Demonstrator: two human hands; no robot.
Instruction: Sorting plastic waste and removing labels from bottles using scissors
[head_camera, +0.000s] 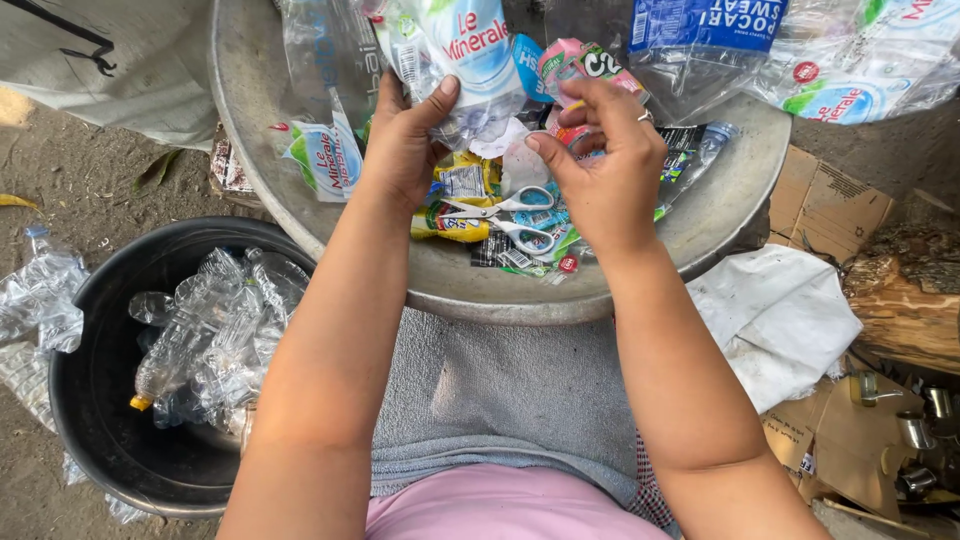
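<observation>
Hands are working at upper centre: we're seeing the left hand (405, 140) grasping a clear plastic bottle (470, 60), the right hand (600, 165) pinching its label (570, 62), above scissors (505, 220) in the metal basin (720, 200).

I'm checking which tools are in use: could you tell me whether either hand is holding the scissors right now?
No, the scissors lie in the metal basin below both hands, which grip a clear plastic bottle instead.

Dull scuffed metal basin (740, 190), glossy clear plastic bottles (215, 340), matt black, probably plastic tub (90, 420), rough cardboard (825, 205).
</observation>
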